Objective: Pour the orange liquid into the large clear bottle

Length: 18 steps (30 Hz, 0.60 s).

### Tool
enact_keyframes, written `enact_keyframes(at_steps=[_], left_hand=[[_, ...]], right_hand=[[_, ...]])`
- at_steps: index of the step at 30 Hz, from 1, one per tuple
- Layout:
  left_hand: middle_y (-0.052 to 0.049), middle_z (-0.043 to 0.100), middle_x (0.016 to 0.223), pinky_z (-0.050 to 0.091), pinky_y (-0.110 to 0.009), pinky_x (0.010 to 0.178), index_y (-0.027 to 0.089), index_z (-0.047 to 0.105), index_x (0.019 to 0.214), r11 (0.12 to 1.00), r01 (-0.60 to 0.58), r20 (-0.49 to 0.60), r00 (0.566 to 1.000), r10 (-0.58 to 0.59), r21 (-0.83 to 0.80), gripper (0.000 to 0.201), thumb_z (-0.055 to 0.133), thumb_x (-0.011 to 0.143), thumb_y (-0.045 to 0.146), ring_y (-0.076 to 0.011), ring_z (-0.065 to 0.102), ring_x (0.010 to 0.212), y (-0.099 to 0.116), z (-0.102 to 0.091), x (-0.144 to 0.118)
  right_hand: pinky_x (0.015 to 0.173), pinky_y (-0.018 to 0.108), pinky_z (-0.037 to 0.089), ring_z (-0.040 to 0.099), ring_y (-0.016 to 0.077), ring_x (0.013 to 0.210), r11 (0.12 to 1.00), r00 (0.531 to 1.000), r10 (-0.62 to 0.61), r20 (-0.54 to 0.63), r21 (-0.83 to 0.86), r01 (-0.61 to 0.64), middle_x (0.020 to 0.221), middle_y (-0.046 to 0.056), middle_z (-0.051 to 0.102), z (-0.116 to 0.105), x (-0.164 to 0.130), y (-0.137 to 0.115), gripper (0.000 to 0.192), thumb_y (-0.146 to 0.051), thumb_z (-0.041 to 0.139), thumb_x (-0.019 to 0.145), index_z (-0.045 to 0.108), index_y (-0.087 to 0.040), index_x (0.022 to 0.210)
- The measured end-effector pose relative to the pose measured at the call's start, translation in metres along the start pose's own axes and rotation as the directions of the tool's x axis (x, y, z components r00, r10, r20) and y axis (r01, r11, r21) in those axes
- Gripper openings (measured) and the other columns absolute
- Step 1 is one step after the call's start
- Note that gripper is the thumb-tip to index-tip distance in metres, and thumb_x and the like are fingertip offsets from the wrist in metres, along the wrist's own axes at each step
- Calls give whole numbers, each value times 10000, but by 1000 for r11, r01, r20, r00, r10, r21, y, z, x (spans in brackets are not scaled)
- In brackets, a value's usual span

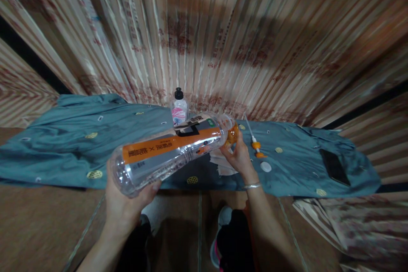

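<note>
The left hand [127, 197] clamped a clear, orange-labelled bottle [168, 153], tilted on its side; the right hand [237, 155] gripped a small amber bottle [232, 133] at its mouth.

Glossy clear plastic bottle [168, 153] above matt teal cloth [79, 144].
</note>
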State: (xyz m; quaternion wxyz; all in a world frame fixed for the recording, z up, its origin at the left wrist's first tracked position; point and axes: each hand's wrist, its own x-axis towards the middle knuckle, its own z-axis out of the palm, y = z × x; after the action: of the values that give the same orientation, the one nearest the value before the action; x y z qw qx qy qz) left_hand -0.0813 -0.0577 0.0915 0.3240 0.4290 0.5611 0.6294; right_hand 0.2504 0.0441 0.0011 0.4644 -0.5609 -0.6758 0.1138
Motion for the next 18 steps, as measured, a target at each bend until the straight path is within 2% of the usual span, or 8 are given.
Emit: enact_keyframes(at_steps=[6,10,15,18], left_hand=[[-97,784,1316,606,-620,1190,248,692,1314,1000,-2,-6,1000,2,-11,875,1056,558,497,-433,737,1314,-5,-4,3],[-103,789,1309,616,-634,1174,253,690,1321,1000,8,31,999,-7,-9,941,1094,502,476,-454,747,1307,-9,-9,8],[-99,776,1354,583,-617,1215,260,657,1367,999,17,-17,1000,-18,-33,916,1042,557,444,-428,731,1328,2,-1,1],[-106,771,1336,588,-600,1201,241,686,1324,1000,15,0,1000,-15,-25,855,1029,565,434,-429,725,1330,2,-1,0]], right_hand=[[1197,609,669,794,390,1406,1000,1000,21,-7,10,-21,1565,217,768,1,-1,2,863,-395,837,943,461,-208,1698],[1172,615,682,808,392,1376,999,999,32,-3,12,-32,1558,213,778,1,0,3,857,-376,834,927,469,-216,1686],[1191,625,668,796,396,1400,1000,1000,24,-5,10,-24,1586,209,764,3,0,3,876,-387,844,925,455,-235,1695],[1196,622,666,788,394,1417,1000,1000,15,-10,5,-15,1588,208,762,4,0,3,877,-393,839,930,453,-234,1701]])
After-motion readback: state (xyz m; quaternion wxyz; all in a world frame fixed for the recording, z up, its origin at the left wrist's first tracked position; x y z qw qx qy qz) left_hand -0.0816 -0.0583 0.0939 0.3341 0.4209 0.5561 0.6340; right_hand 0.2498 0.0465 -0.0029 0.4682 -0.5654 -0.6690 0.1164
